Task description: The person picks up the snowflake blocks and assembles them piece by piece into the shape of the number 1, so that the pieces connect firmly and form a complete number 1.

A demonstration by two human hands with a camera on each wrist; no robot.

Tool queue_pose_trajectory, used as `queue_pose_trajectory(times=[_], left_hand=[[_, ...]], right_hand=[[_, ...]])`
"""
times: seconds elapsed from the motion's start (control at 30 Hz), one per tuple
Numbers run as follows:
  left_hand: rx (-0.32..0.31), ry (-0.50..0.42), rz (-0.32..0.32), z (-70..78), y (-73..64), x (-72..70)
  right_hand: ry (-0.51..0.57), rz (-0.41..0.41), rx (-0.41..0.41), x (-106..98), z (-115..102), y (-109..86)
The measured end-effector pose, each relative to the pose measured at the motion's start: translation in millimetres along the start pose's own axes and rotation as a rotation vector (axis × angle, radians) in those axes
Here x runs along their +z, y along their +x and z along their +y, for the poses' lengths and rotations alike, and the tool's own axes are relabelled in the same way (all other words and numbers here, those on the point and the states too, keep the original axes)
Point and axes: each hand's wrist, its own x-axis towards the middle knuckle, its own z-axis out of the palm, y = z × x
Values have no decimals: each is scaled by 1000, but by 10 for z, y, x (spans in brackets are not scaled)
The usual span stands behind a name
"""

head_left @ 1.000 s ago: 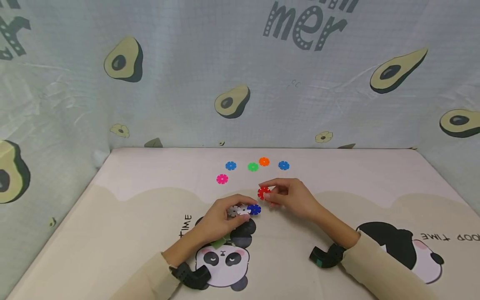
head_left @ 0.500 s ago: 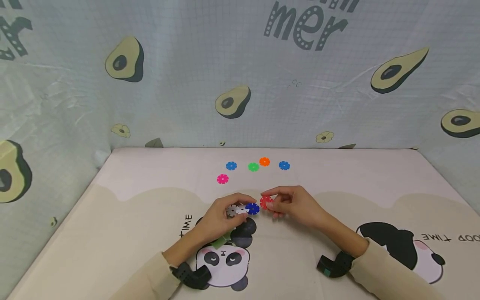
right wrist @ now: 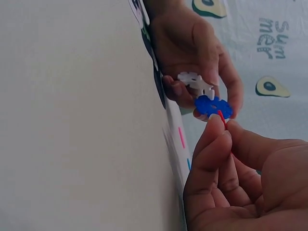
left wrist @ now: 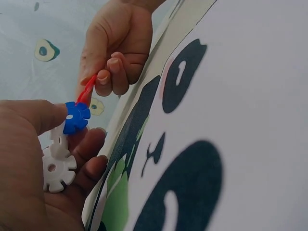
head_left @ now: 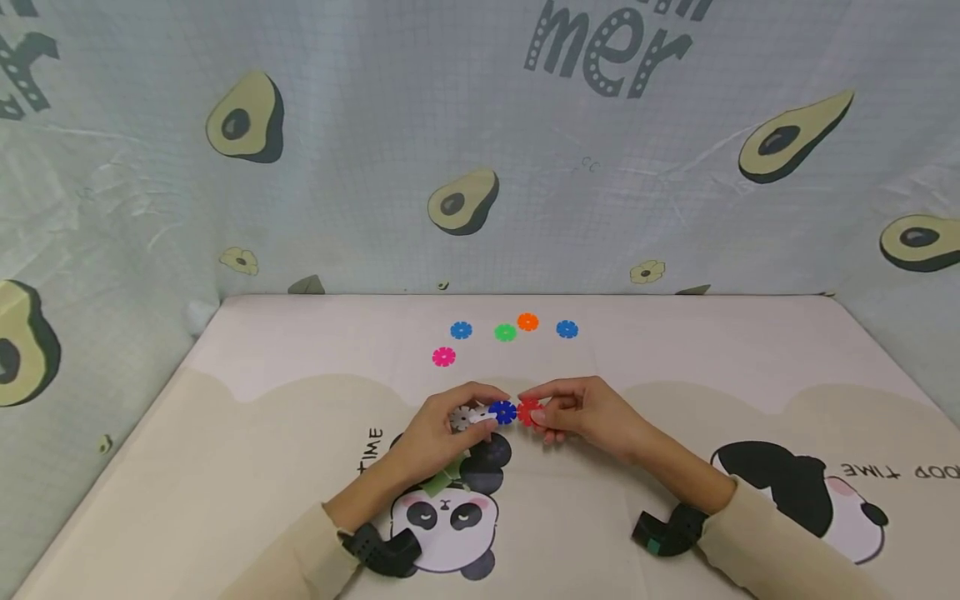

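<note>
In the head view, my left hand (head_left: pixel 444 423) grips a short chain of notched plastic snowflake discs. Two white discs (left wrist: pixel 58 168) lie along its palm and fingers, and a blue disc (left wrist: pixel 76 118) is joined at the end, by the thumb tip. Facing it, my right hand (head_left: pixel 596 414) pinches a red snowflake disc (head_left: pixel 528 412) between thumb and fingers. Both wrist views show the red disc nearly edge-on, its rim meeting the edge of the blue disc. How deep the slots engage is hidden by the fingertips.
Beyond the hands lie loose discs: a pink one (head_left: pixel 444 357), a green one (head_left: pixel 506 332), an orange one (head_left: pixel 528 322), and blue ones at left (head_left: pixel 461 330) and right (head_left: pixel 567 329). Panda prints mark the tablecloth (head_left: pixel 262 467). A printed curtain (head_left: pixel 360 167) rises behind the table.
My right hand has brought the red disc down and then left, up against the blue disc. The left hand has stayed almost in place with its chain.
</note>
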Motion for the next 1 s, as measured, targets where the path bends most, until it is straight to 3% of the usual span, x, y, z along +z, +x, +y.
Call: queue_pose_trajectory(times=[0.3,0.53,0.67,0.9,1.0], left_hand=[[-30,-38,-29,31,22,7],[-13,-71,-51,339,-5,-51],[-6,-73,-52,360,-5,-57],[24,-92,-72,-15,12,-12],[19,-103,-79,-19,12,-15]], right_hand=[[157,-11,66,11,-11,-8],[219,-23,91,15,-18,-23],[250,-28,98,18,-9,-27],[282,-43,89,26,4,-27],[269,-41,94,29,10,-24]])
